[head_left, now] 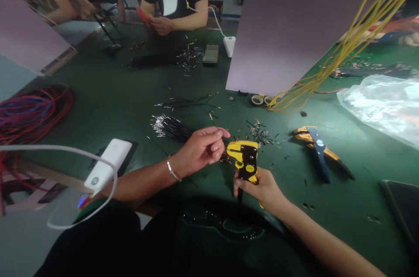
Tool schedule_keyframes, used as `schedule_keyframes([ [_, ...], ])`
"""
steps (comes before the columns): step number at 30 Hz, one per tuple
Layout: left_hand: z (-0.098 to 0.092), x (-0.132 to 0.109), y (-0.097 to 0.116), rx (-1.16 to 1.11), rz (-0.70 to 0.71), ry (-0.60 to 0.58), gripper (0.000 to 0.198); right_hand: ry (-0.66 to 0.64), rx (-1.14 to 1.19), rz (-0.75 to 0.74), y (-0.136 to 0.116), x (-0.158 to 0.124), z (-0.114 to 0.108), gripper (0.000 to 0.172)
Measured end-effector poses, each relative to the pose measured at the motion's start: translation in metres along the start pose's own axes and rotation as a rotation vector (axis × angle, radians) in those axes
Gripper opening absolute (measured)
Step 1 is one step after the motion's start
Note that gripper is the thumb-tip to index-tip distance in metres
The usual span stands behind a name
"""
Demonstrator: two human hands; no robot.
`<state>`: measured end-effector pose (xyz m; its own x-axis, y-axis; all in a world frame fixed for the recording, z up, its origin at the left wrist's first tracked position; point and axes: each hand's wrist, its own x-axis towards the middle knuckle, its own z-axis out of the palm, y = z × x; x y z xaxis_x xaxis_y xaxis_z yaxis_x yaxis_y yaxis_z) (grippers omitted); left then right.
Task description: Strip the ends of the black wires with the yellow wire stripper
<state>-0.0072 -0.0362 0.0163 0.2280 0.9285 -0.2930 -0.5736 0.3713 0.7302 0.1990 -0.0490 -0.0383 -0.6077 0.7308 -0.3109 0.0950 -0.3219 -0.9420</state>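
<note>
My left hand (199,150) is pinched shut around a thin dark wire (213,121), whose tip sticks up past the fingertips. My right hand (262,190) grips a yellow and black wire stripper (245,161) by its handles, with the jaws close to my left fingertips. Behind my left hand lies a bundle of black wires with bright metal ends (170,128). Loose metal-ended wire pieces (258,133) are scattered just beyond the stripper.
A second, blue and yellow wire stripper (319,152) lies on the green table mat (108,106). A white power bank (108,165), red and blue wire coils (32,113), hanging yellow wires (353,45), and a plastic bag (379,106) surround me. A co-worker's hands (160,25) work across the table.
</note>
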Motion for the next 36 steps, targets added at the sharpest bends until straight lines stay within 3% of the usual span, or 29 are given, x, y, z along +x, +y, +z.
schedule_keyframes([
  [11,0.01,-0.014,0.0,0.263,0.108,0.104,0.015,0.05,-0.108,0.043,-0.013,0.001,0.007,0.011],
  [19,0.029,-0.042,0.002,0.9,0.419,0.102,0.013,0.049,-0.258,-0.007,-0.017,-0.006,0.009,0.007],
  [21,0.027,-0.039,0.006,0.879,0.411,0.126,0.013,0.056,-0.257,-0.007,-0.019,-0.007,0.008,0.006],
  [23,0.021,-0.031,0.011,0.707,0.373,0.174,0.015,0.074,-0.239,0.009,-0.021,-0.008,0.008,0.007],
  [28,0.005,-0.014,0.014,0.48,0.279,0.139,0.013,0.054,-0.165,0.041,-0.019,-0.011,0.007,0.011],
  [32,0.007,-0.018,0.006,0.529,0.279,0.102,0.015,0.047,-0.016,0.046,-0.017,-0.009,0.006,0.018],
  [36,0.019,-0.03,0.0,0.811,0.375,0.119,0.015,0.076,-0.036,0.043,-0.018,-0.004,0.006,0.019],
])
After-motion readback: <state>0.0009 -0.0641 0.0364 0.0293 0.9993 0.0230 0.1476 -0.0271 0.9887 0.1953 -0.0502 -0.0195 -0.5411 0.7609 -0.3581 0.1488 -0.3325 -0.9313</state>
